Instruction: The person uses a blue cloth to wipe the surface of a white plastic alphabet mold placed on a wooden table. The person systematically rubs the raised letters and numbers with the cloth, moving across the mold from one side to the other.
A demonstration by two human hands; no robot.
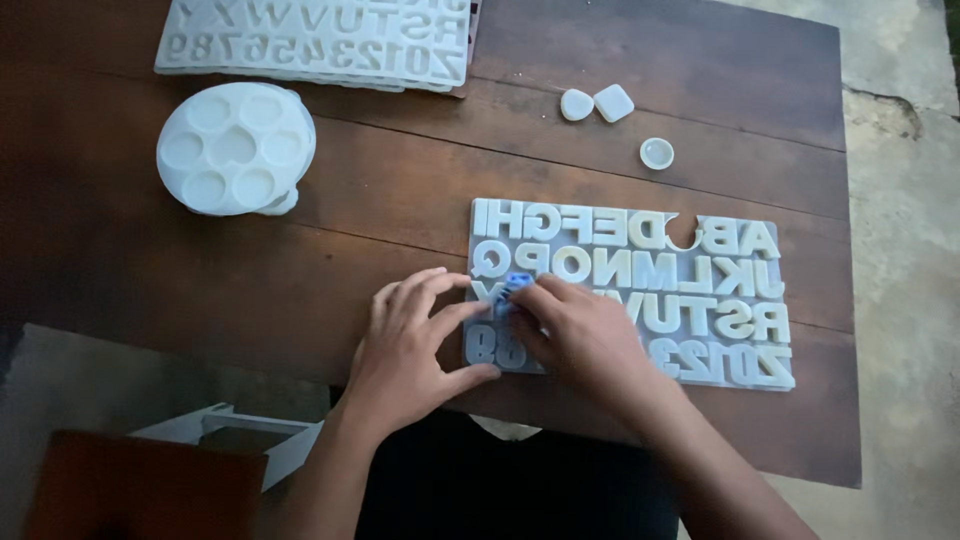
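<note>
Together, the left hand [415,335] and right hand [580,335] pinched a small blue piece [515,285] (partly hidden) over the letter mould's [700,290] near-left corner.

We're looking down on a home craft corner — a hobby table, by the look of it. A dark wooden table [420,180] of plain planks stands on a rough, cracked concrete floor [900,200], nothing like a factory bench. White silicone casting moulds lie about: one letter-and-number mould [660,280] near the front edge, a second one [320,40] at the far edge, and a round mould with shallow cavities [235,148]. Three tiny moulds [615,102] sit loose on the wood — dim, homely light throughout.
</note>
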